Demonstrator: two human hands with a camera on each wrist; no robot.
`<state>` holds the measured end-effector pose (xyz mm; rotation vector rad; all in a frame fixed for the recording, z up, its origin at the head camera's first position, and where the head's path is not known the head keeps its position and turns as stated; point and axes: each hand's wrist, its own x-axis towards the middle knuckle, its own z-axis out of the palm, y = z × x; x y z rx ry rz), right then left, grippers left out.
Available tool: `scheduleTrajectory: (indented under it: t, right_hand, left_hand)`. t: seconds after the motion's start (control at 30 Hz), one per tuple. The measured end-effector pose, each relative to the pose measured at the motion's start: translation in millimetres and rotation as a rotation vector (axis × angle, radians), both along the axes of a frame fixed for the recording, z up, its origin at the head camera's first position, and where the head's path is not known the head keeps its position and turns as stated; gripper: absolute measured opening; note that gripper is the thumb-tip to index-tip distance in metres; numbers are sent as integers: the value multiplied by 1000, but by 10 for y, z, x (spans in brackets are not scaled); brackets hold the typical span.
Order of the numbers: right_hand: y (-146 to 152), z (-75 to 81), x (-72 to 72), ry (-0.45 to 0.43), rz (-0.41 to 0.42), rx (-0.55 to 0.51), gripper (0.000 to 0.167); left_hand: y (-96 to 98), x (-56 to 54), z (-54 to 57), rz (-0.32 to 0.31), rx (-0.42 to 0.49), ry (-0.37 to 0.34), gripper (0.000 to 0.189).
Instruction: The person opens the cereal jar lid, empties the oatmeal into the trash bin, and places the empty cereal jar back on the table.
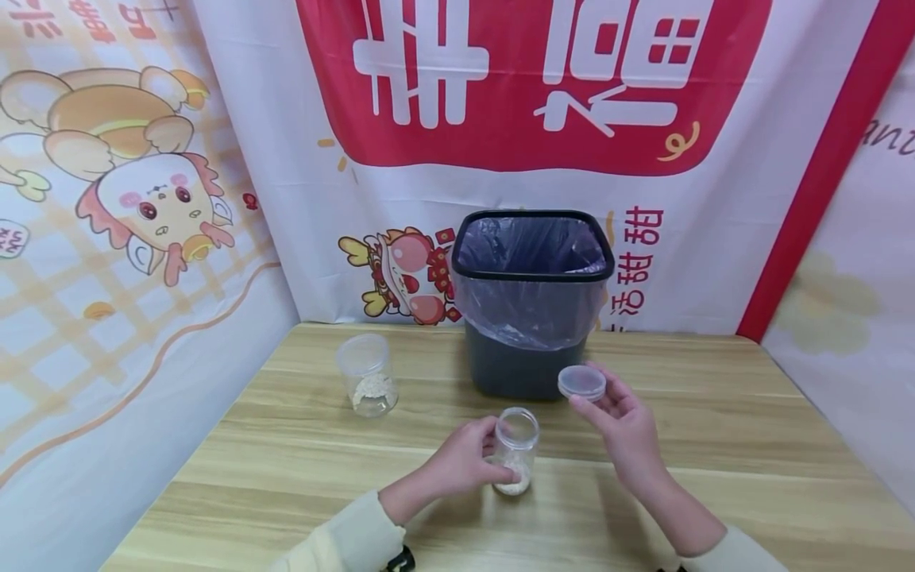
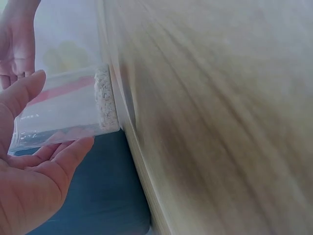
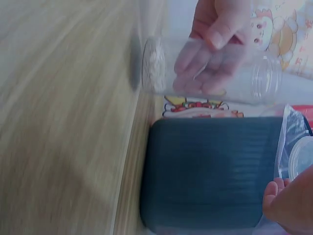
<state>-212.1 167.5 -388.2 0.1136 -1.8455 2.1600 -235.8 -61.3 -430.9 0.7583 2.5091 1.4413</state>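
A clear jar (image 1: 518, 445) without a lid stands on the table, with a layer of white, grainy bits (image 2: 106, 100) at its bottom. My left hand (image 1: 468, 459) holds the jar from its left side, thumb and fingers on either side of the wall. In the right wrist view, the fingers of the left hand (image 3: 215, 54) show through the clear jar. To the right and a little higher, my right hand (image 1: 629, 429) pinches a clear round lid (image 1: 582, 382) by its edge, apart from the jar. Only part of this lid (image 3: 303, 159) shows in the right wrist view.
A second clear jar (image 1: 366, 365), holding similar white bits, stands at the back left of the wooden table (image 1: 250, 477). Behind the hands stands a dark bin (image 1: 525, 373) lined with a translucent bag (image 1: 529, 310). Printed cloth (image 1: 243, 48) hangs around the table.
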Motion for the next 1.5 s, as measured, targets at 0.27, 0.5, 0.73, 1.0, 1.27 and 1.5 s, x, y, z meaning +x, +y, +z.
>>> scheduleTrajectory:
  t: [0.27,0.5,0.73,1.0,1.27,1.5]
  right_hand:
    - [177,-10,-62,-16,-53,44,56]
    - [333,-47,-128,-12,-100,121,58]
    - [483,-92,-187,-59,-118,226,60]
    - [648,-165,-268,-105,-125,322,64]
    - [779,-190,-302,-135,-98,455,69]
    - [887,-183,-341,-183,-83,646,72]
  left_hand:
    - [4,8,-13,3,-21,-6,47]
    - [3,-3,-35,7,-37,2,50]
    - [2,-7,-61,2,-24,-11,51]
    - [1,-5,-60,12,-35,-16,52]
    - [-6,-8,-65,15,-41,-33,51]
    - [-6,-4,-42,14,-63,-33,51]
